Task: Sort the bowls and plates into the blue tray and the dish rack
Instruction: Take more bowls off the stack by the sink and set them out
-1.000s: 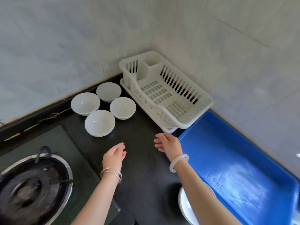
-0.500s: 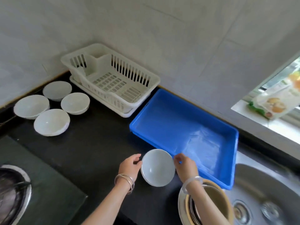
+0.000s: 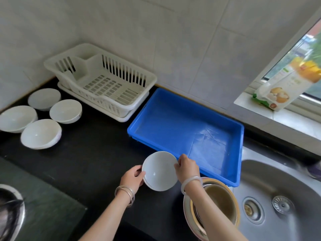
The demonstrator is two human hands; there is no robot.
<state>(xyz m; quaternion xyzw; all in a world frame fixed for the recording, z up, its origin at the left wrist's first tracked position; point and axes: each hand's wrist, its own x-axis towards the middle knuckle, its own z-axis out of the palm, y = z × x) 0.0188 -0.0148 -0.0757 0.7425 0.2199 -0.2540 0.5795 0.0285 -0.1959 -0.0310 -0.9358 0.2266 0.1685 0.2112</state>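
A small stack of white bowls (image 3: 159, 171) sits at the black counter's front, just before the blue tray (image 3: 187, 129). My left hand (image 3: 132, 177) grips the stack's left rim and my right hand (image 3: 186, 166) grips its right rim. The blue tray holds nothing. The white dish rack (image 3: 104, 79) stands empty against the wall, left of the tray. Several more white bowls lie at the far left: one by the rack (image 3: 66, 111), one in front (image 3: 40, 133), one at the edge (image 3: 16, 118), one behind (image 3: 44, 99).
A steel sink (image 3: 281, 197) lies at the right, with a pot (image 3: 220, 206) under my right forearm. A gas stove (image 3: 10, 214) on a glass plate is at the lower left. A food packet (image 3: 284, 84) leans on the window sill.
My view swung right from the rack and bowls toward the tray and sink. Both hands, open a second ago, have closed on the stacked white bowls and hold them a little higher.
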